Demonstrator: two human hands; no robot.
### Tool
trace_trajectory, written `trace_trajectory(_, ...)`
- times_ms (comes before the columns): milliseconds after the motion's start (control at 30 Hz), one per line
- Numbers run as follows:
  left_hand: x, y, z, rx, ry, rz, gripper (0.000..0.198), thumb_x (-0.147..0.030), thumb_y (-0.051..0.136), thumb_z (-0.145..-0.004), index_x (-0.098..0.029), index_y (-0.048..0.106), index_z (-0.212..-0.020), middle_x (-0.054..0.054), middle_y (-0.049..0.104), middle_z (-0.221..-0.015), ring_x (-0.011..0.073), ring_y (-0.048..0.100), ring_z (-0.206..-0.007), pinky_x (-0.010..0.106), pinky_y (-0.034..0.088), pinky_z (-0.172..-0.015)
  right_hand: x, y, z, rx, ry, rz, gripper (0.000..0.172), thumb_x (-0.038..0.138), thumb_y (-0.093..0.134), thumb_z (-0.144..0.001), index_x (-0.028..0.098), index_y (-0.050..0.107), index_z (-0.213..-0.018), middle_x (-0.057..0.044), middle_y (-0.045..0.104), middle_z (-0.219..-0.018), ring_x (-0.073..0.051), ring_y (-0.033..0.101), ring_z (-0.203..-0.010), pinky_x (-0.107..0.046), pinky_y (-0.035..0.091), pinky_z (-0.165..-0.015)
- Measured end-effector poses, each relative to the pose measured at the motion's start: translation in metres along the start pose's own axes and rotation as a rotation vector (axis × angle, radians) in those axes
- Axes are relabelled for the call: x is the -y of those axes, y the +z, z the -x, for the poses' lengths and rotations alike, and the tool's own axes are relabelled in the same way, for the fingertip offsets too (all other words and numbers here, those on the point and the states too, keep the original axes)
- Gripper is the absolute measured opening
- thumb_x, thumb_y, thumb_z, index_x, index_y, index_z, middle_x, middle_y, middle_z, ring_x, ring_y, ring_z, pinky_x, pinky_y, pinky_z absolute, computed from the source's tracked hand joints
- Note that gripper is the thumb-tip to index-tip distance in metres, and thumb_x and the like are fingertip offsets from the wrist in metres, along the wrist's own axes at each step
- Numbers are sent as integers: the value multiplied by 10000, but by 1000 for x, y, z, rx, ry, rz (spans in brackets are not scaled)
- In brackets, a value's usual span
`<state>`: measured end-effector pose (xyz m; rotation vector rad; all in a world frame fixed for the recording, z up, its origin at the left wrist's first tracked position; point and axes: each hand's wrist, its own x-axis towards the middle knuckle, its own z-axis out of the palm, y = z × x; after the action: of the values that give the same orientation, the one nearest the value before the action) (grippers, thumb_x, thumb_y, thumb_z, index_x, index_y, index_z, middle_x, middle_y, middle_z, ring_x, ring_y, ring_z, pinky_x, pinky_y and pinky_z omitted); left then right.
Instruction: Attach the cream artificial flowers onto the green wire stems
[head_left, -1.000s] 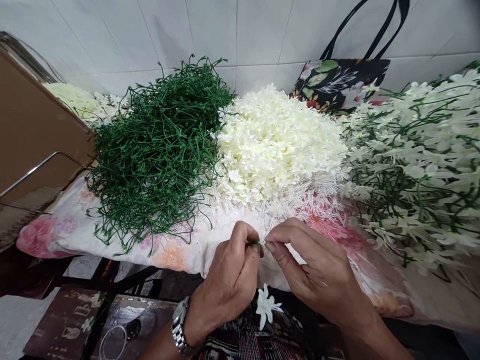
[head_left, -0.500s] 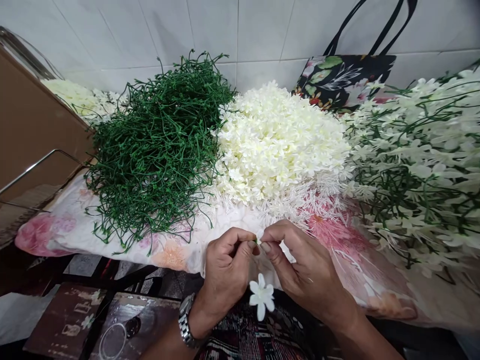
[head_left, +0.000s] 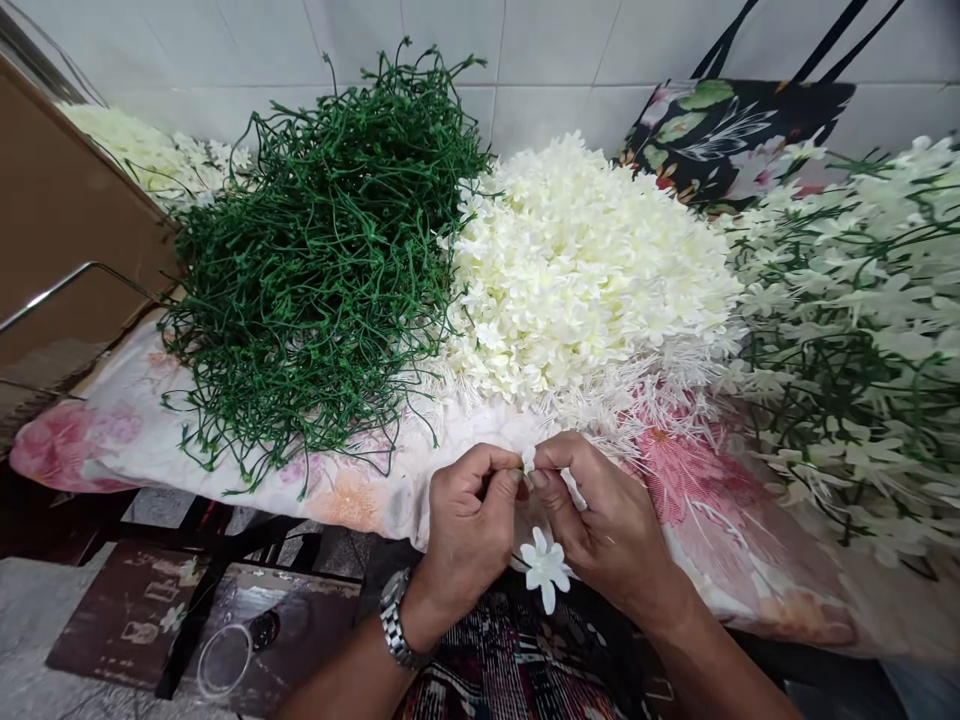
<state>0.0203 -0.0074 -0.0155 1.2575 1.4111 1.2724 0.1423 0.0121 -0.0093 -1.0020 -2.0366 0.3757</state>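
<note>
Just right of the left hand [head_left: 474, 520], which pinches a mostly hidden green stem [head_left: 522, 468], sits a small white artificial flower [head_left: 529, 459]; the right hand [head_left: 604, 510], equally near, pinches its right side, leaving the long axis unclear.

legible text, labels, brands, numbers, signs: none. wristwatch [head_left: 397, 634], metal band: seen aslant and too small to read; any maker's name or numerals cannot be told. brown panel [head_left: 94, 625], lower left: pale, worn marks [head_left: 140, 632], blurred, not readable as letters or figures. black bag [head_left: 739, 135], upper right: floral pattern, no lettering made out.
</note>
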Motion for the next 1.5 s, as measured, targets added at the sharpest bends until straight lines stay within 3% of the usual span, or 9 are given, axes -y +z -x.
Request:
trace_trajectory(300, 1, 0, -3, 6, 47, -100, 174, -98, 462, -759, -155, 543, -617, -55, 479, -510, 67, 423, -477, 162, 343, -464, -1, 3, 1, 13, -27, 15, 128, 75, 422, -853, 181, 454, -789, -4, 491, -669, -107, 472, -612, -220, 415, -563)
trace_trajectory(433, -2, -2, -3, 54, -23, 35, 145, -115, 493, -741, -152, 550, -613, -41, 521, -535, 77, 464, -509, 169, 370, -493, -1, -1, 1, 14, -39, 7, 124, 91, 436, -857, 178, 478, -779, 4, 494, -649, -102, 482, -594, -218, 417, -558)
trace_trajectory(533, -4, -5, -3, 107, -99, 182, 110, -138, 532, -727, -147, 563, -622, -36, 549, -544, 76, 482, -506, 167, 378, -491, -2, -8, 3, 22, -32, -27, 69, 119, 459, -860, 158, 512, -883, -17, 555, -717, -108, 533, -644, -221, 450, -592)
trace_trajectory(767, -4, -7, -4, 143, -162, 314, 81, -151, 577, -720, -143, 597, -642, -30, 589, -548, 73, 513, -504, 159, 384, -492, -1, -24, 3, 62, -78, -71, 198, 163, 519, -838, 149, 523, -1036, -63, 583, -866, -148, 562, -808, -265, 497, -683)
trace_trajectory(967, -6, -6, -6, 150, -173, 297, 72, -140, 590, -703, -135, 617, -637, -17, 600, -546, 81, 526, -512, 167, 392, -502, -1, -22, 3, 25, -67, -115, 134, 64, 506, -821, 151, 565, -904, -44, 578, -796, -120, 570, -740, -234, 489, -635)
trace_trajectory(1267, -4, -11, -3, 190, -198, 397, 56, -163, 625, -671, -147, 627, -725, -7, 615, -633, 94, 543, -576, 183, 414, -546, -2, -18, 3, -49, 69, -136, 80, 104, 525, -817, 175, 546, -790, 5, 539, -678, -105, 529, -622, -240, 437, -555)
trace_trajectory(1500, -6, -6, -2, 89, -154, 320, 38, -115, 615, -651, -144, 596, -638, -31, 555, -548, 69, 458, -474, 172, 356, -456, 6, -12, 4, -57, 33, -130, 91, 94, 520, -822, 180, 548, -835, 1, 551, -698, -104, 541, -640, -232, 453, -567)
